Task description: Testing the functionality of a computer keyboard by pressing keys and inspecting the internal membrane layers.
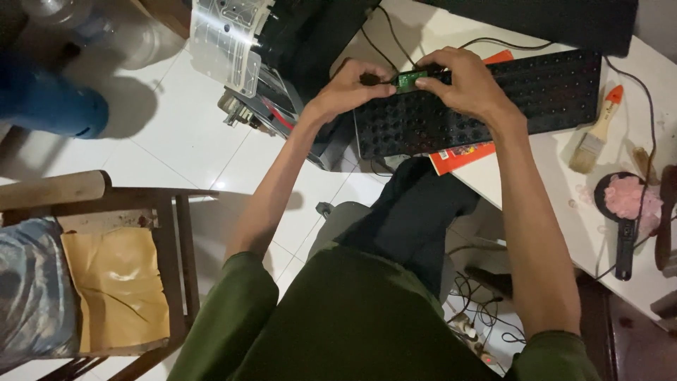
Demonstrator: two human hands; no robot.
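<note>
There is a single view, from the camera on your head, looking steeply down over your chest and lap. Your forearms run up from the bottom edge toward twelve o'clock, where your left hand [352, 85] and right hand [469, 85] meet close to the top. The white bench [564, 190] fills the one-to-four o'clock side. The tiled floor [176, 127] lies at ten o'clock, farther below. A wooden chair [162, 233] sits at eight o'clock.

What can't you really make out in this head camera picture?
- Small green circuit board: mostly covered by the fingertips of the left hand and right hand; its parts are too small.
- Orange booklet: largely under the black studded panel.
- Wooden chair: cut off by the left edge.
</note>
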